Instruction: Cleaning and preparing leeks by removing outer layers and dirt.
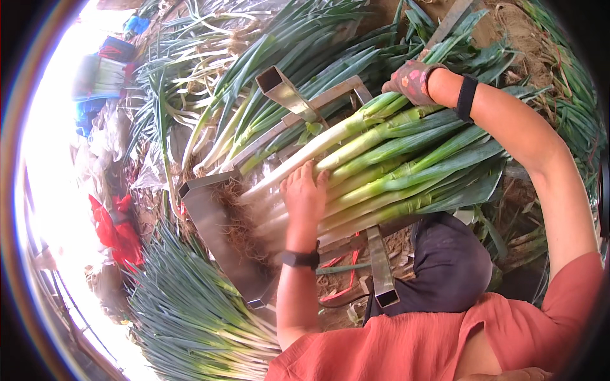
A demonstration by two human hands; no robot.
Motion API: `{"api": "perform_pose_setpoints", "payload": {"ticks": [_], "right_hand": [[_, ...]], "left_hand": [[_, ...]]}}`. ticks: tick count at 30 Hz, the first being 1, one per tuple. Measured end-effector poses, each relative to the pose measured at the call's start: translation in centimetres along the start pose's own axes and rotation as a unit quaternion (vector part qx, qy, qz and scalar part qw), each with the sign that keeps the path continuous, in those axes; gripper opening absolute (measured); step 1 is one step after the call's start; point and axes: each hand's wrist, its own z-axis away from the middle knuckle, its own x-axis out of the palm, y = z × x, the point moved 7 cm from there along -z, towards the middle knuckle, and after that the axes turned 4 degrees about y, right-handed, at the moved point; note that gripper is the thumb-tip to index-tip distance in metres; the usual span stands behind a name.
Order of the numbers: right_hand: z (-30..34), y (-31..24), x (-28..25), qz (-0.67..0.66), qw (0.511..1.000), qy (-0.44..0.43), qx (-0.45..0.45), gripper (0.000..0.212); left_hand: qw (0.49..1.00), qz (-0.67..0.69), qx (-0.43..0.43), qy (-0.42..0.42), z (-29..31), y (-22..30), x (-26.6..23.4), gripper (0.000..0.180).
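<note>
A bundle of leeks lies across a metal frame, white stalks to the left and green leaves to the right. Their brown roots rest against an upright metal plate at the frame's left end. My bare left hand lies on the white stalks, its fingers extended. At the far side of the bundle, my right hand wears a patterned glove and is curled closed above the leaves. From it a long flat metal blade sticks out toward the top; its handle is hidden.
Loose leeks are heaped beyond the frame. Another pile of leeks lies at the near left. Red plastic and pale plastic sheeting are at the left. A metal tube leg points toward my knee.
</note>
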Motion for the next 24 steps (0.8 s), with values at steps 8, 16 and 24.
{"api": "perform_pose_setpoints", "payload": {"ticks": [8,16,24], "right_hand": [[-0.3,0.2,0.7,0.020,1.000,-0.012,-0.002,0.062],[-0.6,-0.7,0.9,0.031,0.999,-0.006,0.021,0.073],[-1.3,-0.5,1.7,0.053,0.997,0.012,0.046,0.074]], "left_hand": [[0.998,0.040,0.026,-0.029,-0.9,-1.4,-0.6,0.038],[0.996,0.044,-0.020,0.075,0.8,-6.6,-4.4,0.031],[0.981,-0.041,-0.186,0.032,8.8,-9.1,-5.7,0.026]]}}
